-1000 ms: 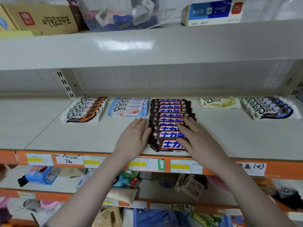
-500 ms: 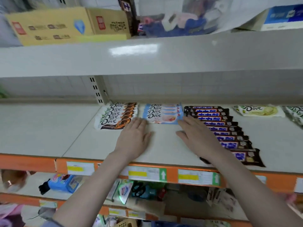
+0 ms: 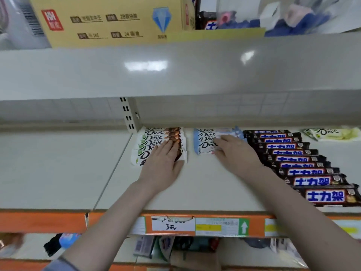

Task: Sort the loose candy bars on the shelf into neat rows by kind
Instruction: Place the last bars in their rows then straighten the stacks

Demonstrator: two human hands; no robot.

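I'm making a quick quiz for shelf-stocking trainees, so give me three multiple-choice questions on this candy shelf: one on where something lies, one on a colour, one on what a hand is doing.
1. Where does the blue candy row lie?
A. Between the white-and-brown row and the dark bars
B. Right of the dark bars
C. On the top shelf

2. What colour is the shelf's front strip?
A. Green
B. Orange
C. Black

3. What is the left hand doing?
A. Lifting a bar into the air
B. Hanging below the shelf
C. Resting flat on the white-and-brown row

Answers: 1 A, it has one of those rows on each side; 2 B, the strip behind the price tags is orange; 3 C, its straight fingers lie on those wrappers.
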